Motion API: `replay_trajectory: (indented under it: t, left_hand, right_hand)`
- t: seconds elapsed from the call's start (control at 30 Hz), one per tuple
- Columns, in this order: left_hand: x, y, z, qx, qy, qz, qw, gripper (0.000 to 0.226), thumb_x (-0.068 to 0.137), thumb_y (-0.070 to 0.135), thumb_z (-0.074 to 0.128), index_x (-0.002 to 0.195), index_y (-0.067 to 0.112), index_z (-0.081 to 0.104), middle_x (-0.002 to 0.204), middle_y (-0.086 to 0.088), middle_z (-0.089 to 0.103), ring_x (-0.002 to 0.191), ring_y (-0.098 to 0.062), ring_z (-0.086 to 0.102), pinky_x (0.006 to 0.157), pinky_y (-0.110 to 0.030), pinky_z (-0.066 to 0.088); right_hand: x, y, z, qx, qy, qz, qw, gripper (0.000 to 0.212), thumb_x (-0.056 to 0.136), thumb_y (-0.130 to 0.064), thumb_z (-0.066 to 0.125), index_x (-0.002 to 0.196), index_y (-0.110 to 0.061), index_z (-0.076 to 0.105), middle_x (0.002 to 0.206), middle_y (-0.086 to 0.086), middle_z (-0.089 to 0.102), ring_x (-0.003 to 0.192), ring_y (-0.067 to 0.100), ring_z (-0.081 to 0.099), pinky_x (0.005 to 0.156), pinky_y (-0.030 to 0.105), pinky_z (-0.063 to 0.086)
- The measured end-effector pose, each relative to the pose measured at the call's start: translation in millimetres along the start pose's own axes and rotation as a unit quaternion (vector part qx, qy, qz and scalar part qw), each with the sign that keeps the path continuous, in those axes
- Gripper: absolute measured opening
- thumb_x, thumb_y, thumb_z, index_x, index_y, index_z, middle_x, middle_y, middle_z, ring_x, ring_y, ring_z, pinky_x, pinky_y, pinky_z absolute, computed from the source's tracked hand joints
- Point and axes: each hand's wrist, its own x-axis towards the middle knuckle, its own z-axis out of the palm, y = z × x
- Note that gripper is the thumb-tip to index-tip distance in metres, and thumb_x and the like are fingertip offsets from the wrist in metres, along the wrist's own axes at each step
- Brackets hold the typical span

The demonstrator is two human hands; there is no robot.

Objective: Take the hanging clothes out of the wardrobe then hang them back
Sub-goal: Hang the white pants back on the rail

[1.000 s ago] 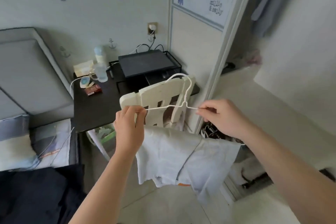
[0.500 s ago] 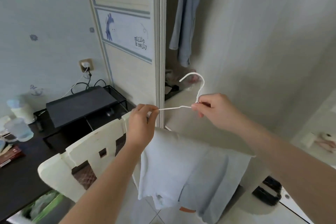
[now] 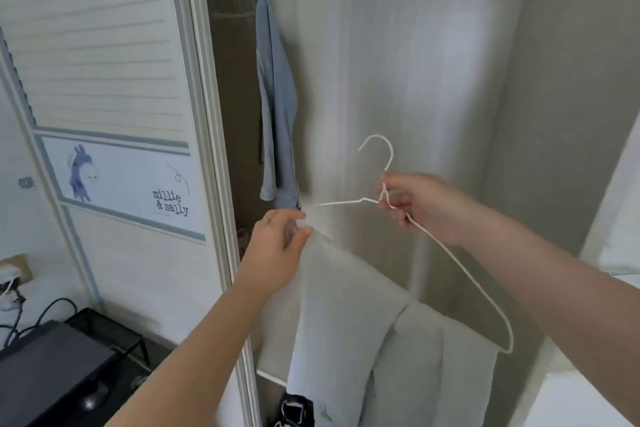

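Observation:
A white wire hanger point(image 3: 450, 253) carries a pale grey folded garment point(image 3: 363, 340) draped over its bottom bar. My right hand point(image 3: 412, 204) grips the hanger at its neck, just under the hook. My left hand point(image 3: 277, 246) pinches the garment's top edge at the hanger's left end. Both are held up in front of the open wardrobe point(image 3: 398, 62). Inside, a blue-grey garment point(image 3: 277, 104) hangs from a hanger high at the left of the opening.
The wardrobe's sliding door point(image 3: 114, 114), with a printed animal panel, stands to the left. A black box on a wire rack point(image 3: 69, 367) sits at lower left with cables. Dark shoes point(image 3: 294, 409) lie on the wardrobe floor.
The view has swung up and right from the desk and chair to the wardrobe opening. Both hands have carried the hanger and garment toward it, and the hanging blue garment is closer.

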Motion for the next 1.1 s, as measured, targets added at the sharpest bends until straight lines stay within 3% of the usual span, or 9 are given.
replay_trajectory:
  t: [0.03, 0.17, 0.3, 0.37, 0.47, 0.63, 0.77, 0.9, 1.1]
  left_hand:
    - [10.7, -2.6, -1.7, -0.005, -0.023, 0.001, 1.000, 0.022, 0.098, 0.033, 0.058, 0.117, 0.024, 0.064, 0.106, 0.004, 0.062, 0.096, -0.007, 0.056, 0.086, -0.008, 0.040]
    - [43.1, 3.2, -12.5, -0.060, -0.070, 0.013, 0.996, 0.021, 0.098, 0.039, 0.056, 0.114, 0.029, 0.063, 0.107, 0.013, 0.067, 0.102, -0.001, 0.061, 0.096, -0.027, 0.048]
    - [73.0, 22.4, -31.6, -0.112, -0.137, -0.001, 0.984, 0.031, 0.098, 0.045, 0.053, 0.127, 0.034, 0.051, 0.102, 0.011, 0.065, 0.092, 0.002, 0.062, 0.088, -0.022, 0.047]
    - [91.5, 29.3, -39.9, -0.121, -0.163, -0.014, 0.979, 0.038, 0.096, 0.053, 0.051, 0.129, 0.036, 0.051, 0.105, 0.012, 0.065, 0.096, 0.000, 0.063, 0.096, -0.027, 0.048]
    - [118.7, 42.3, -48.8, -0.172, -0.192, -0.051, 0.965, 0.041, 0.095, 0.058, 0.047, 0.127, 0.033, 0.055, 0.107, 0.012, 0.070, 0.095, -0.004, 0.068, 0.101, -0.039, 0.050]
    - [162.2, 56.6, -61.5, -0.170, -0.221, -0.060, 0.959, 0.037, 0.098, 0.054, 0.048, 0.126, 0.031, 0.056, 0.103, 0.005, 0.073, 0.087, -0.012, 0.072, 0.091, -0.035, 0.056]
    - [202.7, 55.3, -64.6, -0.134, -0.171, -0.043, 0.975, 0.029, 0.099, 0.036, 0.058, 0.124, 0.023, 0.057, 0.080, 0.002, 0.065, 0.060, -0.010, 0.060, 0.065, -0.029, 0.055]
    - [250.6, 56.3, -67.6, -0.012, -0.053, 0.023, 0.998, 0.018, 0.104, 0.027, 0.048, 0.110, 0.020, 0.064, 0.063, 0.005, 0.054, 0.039, 0.000, 0.042, 0.047, -0.014, 0.036]
    - [323.5, 76.7, -80.5, 0.123, 0.091, 0.085, 0.985, 0.026, 0.105, 0.022, 0.041, 0.101, 0.017, 0.066, 0.061, 0.005, 0.056, 0.048, -0.007, 0.046, 0.050, -0.025, 0.034]
  right_hand:
    - [5.0, -7.1, 0.3, 0.040, 0.000, 0.023, 0.999, 0.030, 0.091, -0.040, 0.061, 0.085, -0.010, 0.062, 0.066, 0.009, 0.061, 0.050, 0.016, 0.044, 0.053, 0.026, 0.037]
    - [27.3, -32.8, 3.2, 0.140, 0.000, 0.049, 0.989, 0.060, 0.090, -0.062, 0.051, 0.110, -0.007, 0.060, 0.096, 0.023, 0.066, 0.066, 0.026, 0.059, 0.066, 0.033, 0.051]
    - [55.3, -58.5, 8.0, 0.181, 0.005, 0.027, 0.983, 0.073, 0.088, -0.071, 0.047, 0.126, -0.009, 0.057, 0.118, 0.029, 0.063, 0.095, 0.036, 0.066, 0.083, 0.043, 0.054]
    - [70.6, -71.7, 8.8, 0.195, 0.002, 0.013, 0.981, 0.076, 0.087, -0.073, 0.044, 0.127, -0.011, 0.057, 0.121, 0.031, 0.060, 0.104, 0.040, 0.066, 0.085, 0.045, 0.056]
    - [96.5, -90.3, 6.4, 0.221, -0.008, -0.009, 0.975, 0.079, 0.086, -0.076, 0.043, 0.129, -0.011, 0.056, 0.123, 0.032, 0.058, 0.103, 0.044, 0.067, 0.086, 0.052, 0.055]
    - [147.3, -118.5, -0.3, 0.248, -0.038, -0.056, 0.966, 0.082, 0.083, -0.079, 0.044, 0.131, -0.013, 0.055, 0.125, 0.033, 0.056, 0.101, 0.046, 0.067, 0.094, 0.059, 0.050]
    - [188.4, -142.7, -6.3, 0.242, -0.070, -0.096, 0.963, 0.086, 0.081, -0.083, 0.041, 0.134, -0.017, 0.055, 0.125, 0.033, 0.057, 0.104, 0.045, 0.066, 0.095, 0.060, 0.049]
    - [224.6, -173.2, -12.8, 0.207, -0.093, -0.131, 0.965, 0.090, 0.077, -0.088, 0.036, 0.134, -0.021, 0.056, 0.127, 0.027, 0.058, 0.110, 0.045, 0.064, 0.093, 0.067, 0.046]
    - [273.2, -237.7, -20.8, 0.148, -0.120, -0.185, 0.964, 0.093, 0.077, -0.090, 0.026, 0.136, -0.024, 0.055, 0.125, 0.024, 0.062, 0.120, 0.042, 0.056, 0.091, 0.071, 0.044]
